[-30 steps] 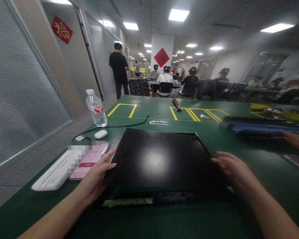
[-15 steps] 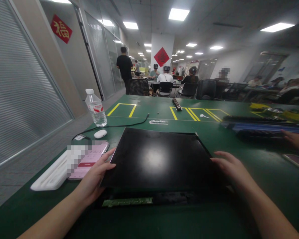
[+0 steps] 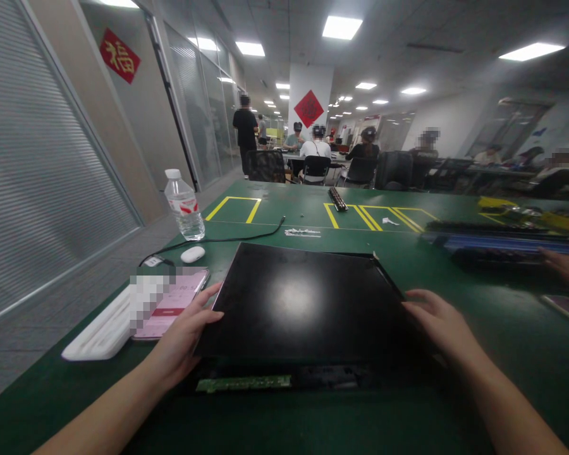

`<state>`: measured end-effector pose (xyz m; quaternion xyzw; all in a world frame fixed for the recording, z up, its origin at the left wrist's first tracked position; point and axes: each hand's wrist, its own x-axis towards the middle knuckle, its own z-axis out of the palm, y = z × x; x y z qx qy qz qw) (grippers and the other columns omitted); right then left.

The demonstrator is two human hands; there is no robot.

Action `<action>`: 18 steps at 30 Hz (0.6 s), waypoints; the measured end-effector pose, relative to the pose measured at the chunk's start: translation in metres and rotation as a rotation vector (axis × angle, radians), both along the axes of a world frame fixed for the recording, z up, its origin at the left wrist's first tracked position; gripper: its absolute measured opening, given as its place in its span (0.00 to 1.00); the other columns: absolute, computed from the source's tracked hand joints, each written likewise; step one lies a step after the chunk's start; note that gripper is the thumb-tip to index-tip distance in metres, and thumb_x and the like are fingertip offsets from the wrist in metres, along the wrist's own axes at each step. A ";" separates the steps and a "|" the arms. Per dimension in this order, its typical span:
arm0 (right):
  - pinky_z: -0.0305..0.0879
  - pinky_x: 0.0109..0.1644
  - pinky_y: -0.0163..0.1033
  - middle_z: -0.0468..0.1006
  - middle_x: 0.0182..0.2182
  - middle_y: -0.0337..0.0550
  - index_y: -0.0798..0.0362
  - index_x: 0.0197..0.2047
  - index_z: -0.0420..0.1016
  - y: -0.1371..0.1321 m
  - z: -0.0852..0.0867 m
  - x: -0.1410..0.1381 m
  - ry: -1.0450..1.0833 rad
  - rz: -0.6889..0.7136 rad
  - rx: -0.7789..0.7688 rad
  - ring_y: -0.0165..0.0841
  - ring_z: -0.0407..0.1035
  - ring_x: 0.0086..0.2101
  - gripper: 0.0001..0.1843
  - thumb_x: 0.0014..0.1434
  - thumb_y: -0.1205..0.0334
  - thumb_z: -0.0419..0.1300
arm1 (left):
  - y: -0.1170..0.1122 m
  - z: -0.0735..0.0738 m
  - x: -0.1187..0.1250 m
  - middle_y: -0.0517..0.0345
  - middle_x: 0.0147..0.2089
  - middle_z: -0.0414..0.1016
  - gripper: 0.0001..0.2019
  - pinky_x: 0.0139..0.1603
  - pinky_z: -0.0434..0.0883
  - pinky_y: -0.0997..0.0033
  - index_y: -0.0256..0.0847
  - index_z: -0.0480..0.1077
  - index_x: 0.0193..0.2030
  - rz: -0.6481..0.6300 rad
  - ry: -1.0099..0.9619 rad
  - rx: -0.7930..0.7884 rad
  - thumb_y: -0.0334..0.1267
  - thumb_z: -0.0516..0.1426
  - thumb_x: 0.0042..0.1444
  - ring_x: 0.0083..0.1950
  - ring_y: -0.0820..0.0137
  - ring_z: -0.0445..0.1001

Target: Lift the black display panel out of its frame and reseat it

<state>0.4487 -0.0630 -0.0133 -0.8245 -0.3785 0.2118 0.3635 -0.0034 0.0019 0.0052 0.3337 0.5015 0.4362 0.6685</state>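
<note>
A glossy black screen panel (image 3: 313,309) lies over a dark tray-like frame (image 3: 351,377), and a ceiling light reflects in its middle. My left hand (image 3: 189,335) grips the panel's left edge, thumb on top and the other fingers at the side and below. At the right edge, my right hand (image 3: 439,322) holds the panel, with some fingers hidden beneath it. Along the near side, a green circuit board strip (image 3: 244,383) shows below the panel. The far right corner of the frame sticks out past the panel.
A phone (image 3: 171,309) and a white case (image 3: 97,325) lie left of my left hand. Beyond are a white earbud case (image 3: 192,254), a water bottle (image 3: 186,212) and a black cable (image 3: 237,238). At right, another person's hand (image 3: 566,266) is near a blue-black object (image 3: 507,246).
Both hands keep their hold on the panel, which has barely moved. The view shifts slightly, and a standing person in the background has stepped further away.
</note>
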 end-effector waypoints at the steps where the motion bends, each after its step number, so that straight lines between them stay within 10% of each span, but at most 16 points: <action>1: 0.73 0.47 0.48 0.89 0.39 0.46 0.46 0.47 0.79 0.000 0.000 0.000 -0.014 0.002 0.002 0.47 0.82 0.42 0.17 0.55 0.52 0.62 | -0.001 0.002 0.001 0.54 0.48 0.88 0.45 0.39 0.80 0.62 0.50 0.65 0.73 0.001 -0.003 -0.008 0.35 0.69 0.45 0.45 0.52 0.87; 18: 0.73 0.48 0.50 0.89 0.39 0.45 0.44 0.45 0.80 -0.001 0.008 -0.004 -0.073 -0.006 -0.039 0.50 0.82 0.44 0.15 0.53 0.52 0.63 | -0.002 0.004 0.002 0.51 0.54 0.87 0.47 0.44 0.82 0.57 0.51 0.65 0.73 -0.026 0.001 0.009 0.35 0.70 0.43 0.51 0.48 0.87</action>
